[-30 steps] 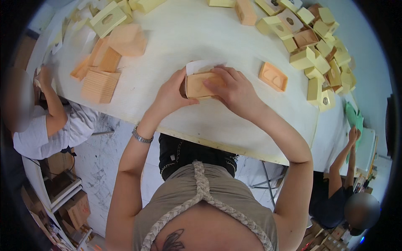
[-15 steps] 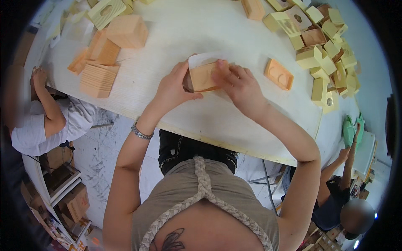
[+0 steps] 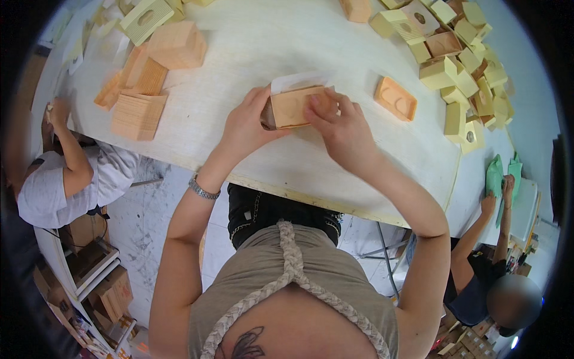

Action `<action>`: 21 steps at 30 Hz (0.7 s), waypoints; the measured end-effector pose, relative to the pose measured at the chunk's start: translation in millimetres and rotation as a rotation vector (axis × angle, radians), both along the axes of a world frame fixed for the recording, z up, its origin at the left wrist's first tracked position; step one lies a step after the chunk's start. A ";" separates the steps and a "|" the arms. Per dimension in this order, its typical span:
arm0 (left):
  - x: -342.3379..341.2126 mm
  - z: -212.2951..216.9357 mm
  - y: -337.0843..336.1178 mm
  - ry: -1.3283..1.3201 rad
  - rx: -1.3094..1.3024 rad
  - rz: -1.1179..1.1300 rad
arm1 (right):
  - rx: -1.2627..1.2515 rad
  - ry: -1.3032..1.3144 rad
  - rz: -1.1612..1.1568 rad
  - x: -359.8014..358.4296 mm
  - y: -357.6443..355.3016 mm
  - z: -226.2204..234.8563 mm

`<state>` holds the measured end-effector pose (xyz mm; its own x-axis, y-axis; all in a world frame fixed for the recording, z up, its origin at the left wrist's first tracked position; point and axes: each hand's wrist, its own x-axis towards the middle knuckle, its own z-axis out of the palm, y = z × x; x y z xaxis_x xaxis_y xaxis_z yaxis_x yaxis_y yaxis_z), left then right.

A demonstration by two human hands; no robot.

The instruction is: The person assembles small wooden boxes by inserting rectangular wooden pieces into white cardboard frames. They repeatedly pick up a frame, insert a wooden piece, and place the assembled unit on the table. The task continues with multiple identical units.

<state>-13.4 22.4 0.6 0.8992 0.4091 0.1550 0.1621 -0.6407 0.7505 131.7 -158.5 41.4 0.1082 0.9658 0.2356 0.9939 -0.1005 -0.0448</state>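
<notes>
Box of tan cardboard (image 3: 290, 113), small, rectangular, white paper flap (image 3: 301, 81) at its far edge, sits between both hands over the near-middle of the pale wooden tabletop (image 3: 251, 36). Long axis runs left to right, right end tipped slightly away from the body. Left hand (image 3: 246, 122) is clamped around the left end, thumb along the near side. Right hand (image 3: 347, 127) has fingertips on the upper face at the right end; cannot tell whether it grips or only presses. Key relation: box lies directly left of the right hand, fingers meeting its face; both hands about equally near. Shallow peach tray with round recesses (image 3: 395, 99) lies apart, right of the right hand, long axis sloping down to the right; right hand is nearer.

Hard to make out: right end of the box, covered by fingers; left-hand fingertips, behind it; underside, so table contact unclear; interior depth at the dark left end.
</notes>
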 end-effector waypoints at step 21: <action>2.3 -5.5 3.3 -0.081 0.039 -0.029 | -0.167 0.974 -0.404 31.0 13.7 29.8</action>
